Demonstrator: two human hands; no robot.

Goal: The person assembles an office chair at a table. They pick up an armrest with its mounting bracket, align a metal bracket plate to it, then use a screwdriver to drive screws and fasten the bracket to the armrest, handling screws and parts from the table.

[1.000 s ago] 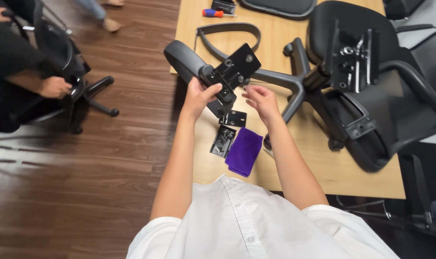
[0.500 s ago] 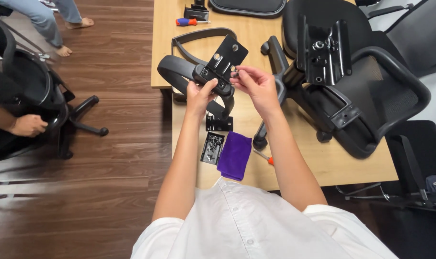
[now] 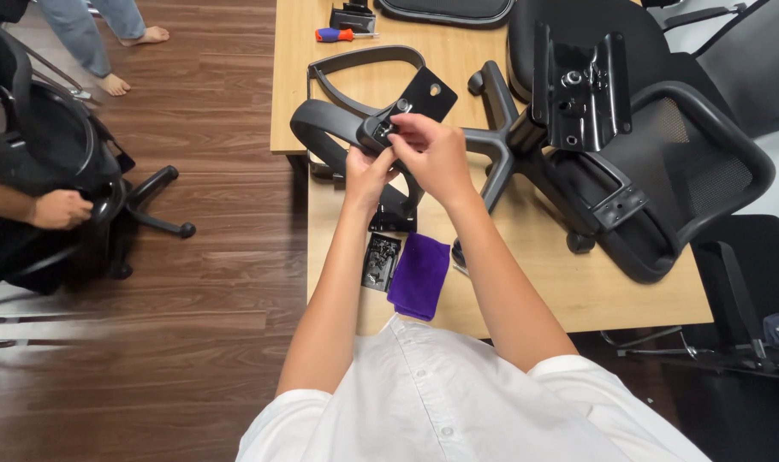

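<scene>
Head view, looking down over a white shirt (image 3: 458, 402) at a wooden table (image 3: 578, 291) strewn with office-chair parts. Left hand (image 3: 368, 175) closed around the lower body of a black armrest bracket (image 3: 407, 111), fingers wrapped and thumb up against it; right hand (image 3: 432, 150) cupped over the bracket's middle, fingertips pinched at what may be a small bolt or knob, too hidden to tell for sure. Bracket held up off the table, its flat plate with a hole tilted toward the upper right, just in front of a curved black armrest loop (image 3: 355, 68) lying flat. Compared with half a second and a second back: both hands drawn closer together on the bracket, right hand shifted from beside it to over it, the plate turned more upright, hinting at fine fitting work on the part rather than mere carrying. Below the hands, resting on the table: a purple cloth (image 3: 419, 274) touching a small clear bag of hardware (image 3: 381, 261). To the right, a five-arm chair base (image 3: 501, 128) and an upturned seat with metal mechanism plate (image 3: 582, 85). Near the far edge, a red-and-blue screwdriver (image 3: 342, 35). Off to the left on the wooden floor (image 3: 193, 342), another person's hand (image 3: 60, 208) on a separate black chair (image 3: 64, 162).
</scene>
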